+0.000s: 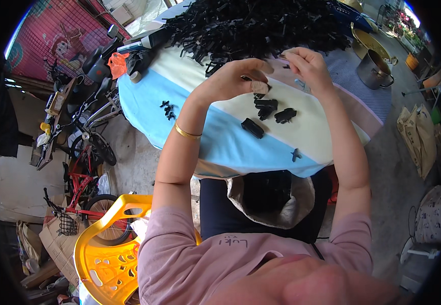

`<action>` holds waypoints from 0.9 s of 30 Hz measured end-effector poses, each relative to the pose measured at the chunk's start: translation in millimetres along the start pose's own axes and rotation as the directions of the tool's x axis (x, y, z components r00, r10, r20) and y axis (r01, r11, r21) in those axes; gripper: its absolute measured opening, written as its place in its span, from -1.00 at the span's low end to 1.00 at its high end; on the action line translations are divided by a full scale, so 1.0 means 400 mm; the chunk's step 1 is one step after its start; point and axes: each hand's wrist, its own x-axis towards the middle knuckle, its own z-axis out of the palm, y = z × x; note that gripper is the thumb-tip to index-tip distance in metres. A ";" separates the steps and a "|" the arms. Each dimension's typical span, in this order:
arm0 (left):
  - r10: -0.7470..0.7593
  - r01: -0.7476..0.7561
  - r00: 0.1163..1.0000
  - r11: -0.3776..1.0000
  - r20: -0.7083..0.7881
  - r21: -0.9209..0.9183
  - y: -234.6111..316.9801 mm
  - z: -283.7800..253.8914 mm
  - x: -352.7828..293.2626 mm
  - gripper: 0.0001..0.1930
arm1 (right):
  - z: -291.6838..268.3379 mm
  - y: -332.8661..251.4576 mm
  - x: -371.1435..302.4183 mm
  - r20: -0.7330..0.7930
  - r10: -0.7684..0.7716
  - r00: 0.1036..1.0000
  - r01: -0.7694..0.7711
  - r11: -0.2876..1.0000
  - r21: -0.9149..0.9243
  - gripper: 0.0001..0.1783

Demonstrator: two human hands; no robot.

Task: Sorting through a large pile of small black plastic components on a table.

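Note:
My left hand (230, 80) curls around a small tan block (259, 88), with a bit of black showing under it. Fingers pinched together, my right hand (309, 71) is raised to the right of it; what sits at its fingertips is too small to name. On the striped cloth (220, 137) below my hands lie small stacks of black strips (266, 108), another stack (285, 115) and a longer one (252, 128). A large heap of loose black pieces (261, 25) covers the far part of the table.
An open pale sack (304, 203) with black contents sits at my lap. Several black pieces (167, 109) lie to the left, others (295, 154) near the front edge. A metal pot (374, 71) stands far right; a yellow chair (113, 259) is at lower left.

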 end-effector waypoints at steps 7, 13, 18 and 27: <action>-0.034 0.257 0.957 0.565 -0.289 0.784 -0.072 0.022 0.004 -0.78 | 0.042 -0.005 -0.026 0.112 -0.191 0.975 0.219 0.910 -0.352 -0.81; 0.068 0.155 0.929 0.822 -0.365 0.548 -0.075 0.002 0.017 -0.85 | 0.047 -0.008 -0.029 0.242 -0.190 0.952 0.274 0.879 -0.389 -0.75; -0.197 0.085 0.921 0.944 -0.337 -0.319 -0.028 -0.005 0.019 -0.78 | 0.048 -0.017 -0.035 0.182 -0.267 0.946 0.300 0.935 -0.190 -0.77; -0.014 -0.083 0.969 0.923 -0.247 -0.375 0.000 0.048 0.019 -0.46 | 0.063 -0.010 -0.029 -0.011 -0.049 0.999 0.048 0.996 -0.070 -0.73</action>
